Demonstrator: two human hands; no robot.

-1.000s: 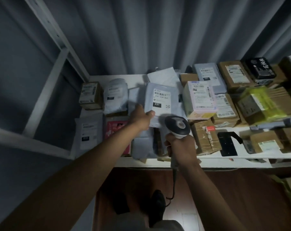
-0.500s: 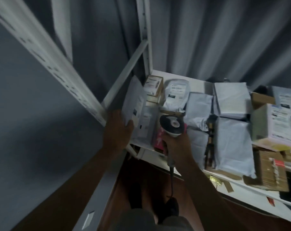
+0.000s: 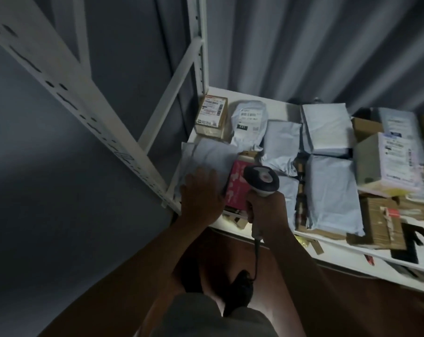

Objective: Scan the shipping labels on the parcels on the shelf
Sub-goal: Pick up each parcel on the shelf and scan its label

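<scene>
White shelf [image 3: 235,227], parcels packed tight. Left hand [image 3: 202,193] flat on grey mailer [image 3: 206,154]; right hand [image 3: 264,210] grips scanner [image 3: 262,180]. Bag label [image 3: 248,116] reads "231".

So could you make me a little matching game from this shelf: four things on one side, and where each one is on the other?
Things:
1. scanner
2. pink parcel
3. brown box
4. grey mailer

Places:
A. back left corner of the shelf
B. under the left hand
C. gripped in the right hand
D. between the two hands

Pairs: 1-C, 2-D, 3-A, 4-B
</scene>
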